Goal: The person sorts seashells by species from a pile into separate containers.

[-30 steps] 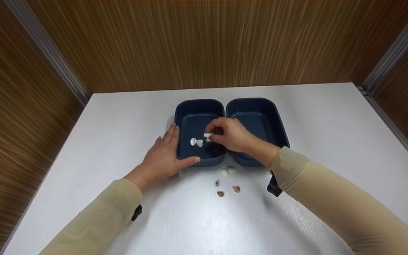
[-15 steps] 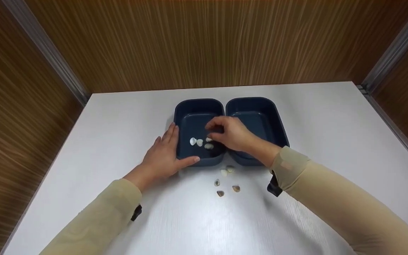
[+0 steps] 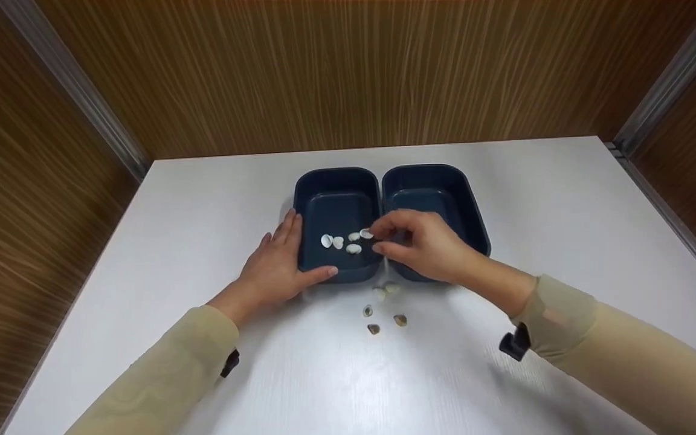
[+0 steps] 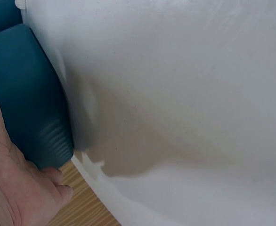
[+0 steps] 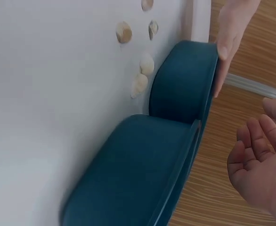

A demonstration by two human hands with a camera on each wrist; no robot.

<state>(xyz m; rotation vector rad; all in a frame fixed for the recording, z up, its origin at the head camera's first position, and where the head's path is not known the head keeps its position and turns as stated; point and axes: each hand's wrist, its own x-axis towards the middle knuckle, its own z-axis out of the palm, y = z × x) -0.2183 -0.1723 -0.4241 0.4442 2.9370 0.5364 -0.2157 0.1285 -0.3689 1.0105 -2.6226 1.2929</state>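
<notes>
My left hand rests against the left side of the left dark blue tray, fingers straight along its wall and thumb over the front rim. In the left wrist view that hand lies along the tray's outer wall. Several white shells lie in this tray, among them a cupped shell and a smaller shell. My right hand hovers over the edge where the trays meet, thumb and forefinger apart. Right at its fingertips is another white shell. The right wrist view shows its fingers loosely curved, with nothing visible in them.
A second dark blue tray stands to the right, side by side with the first. In front of them on the white table lie pale shells and brownish shells. Wood-grain panels enclose the back and sides.
My right hand has drawn back to the right and its finger and thumb have parted. More white shells now show in the left tray. My left hand has stayed in place.
</notes>
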